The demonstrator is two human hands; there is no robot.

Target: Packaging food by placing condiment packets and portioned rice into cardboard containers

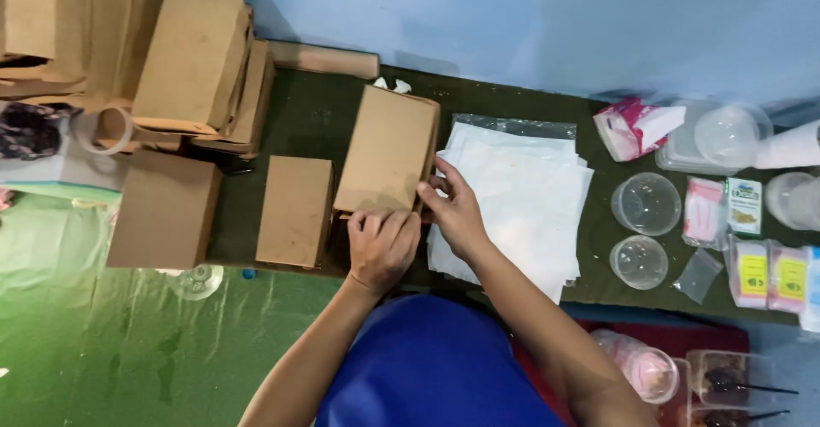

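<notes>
Two hands work on one brown cardboard box at the middle of the frame, on a dark green worktop. The left hand is curled closed over the box's near edge, knuckles up, fingers pressing the flap at its lower end. The right hand sits at the box's lower right corner, fingers partly bent and gripping the side of it. Just left of the box lies a smaller brown box, close beside it, and farther left a larger one. More brown boxes are stacked in the upper left of the frame, with a roll of tape beside them. To the right of the held box, touching the right hand's side, lies a pile of white sheets on a clear plastic bag. Farther right stand clear round plastic cups and small packets, and a pink and white packet rests above them. A blue wall runs along the top.
</notes>
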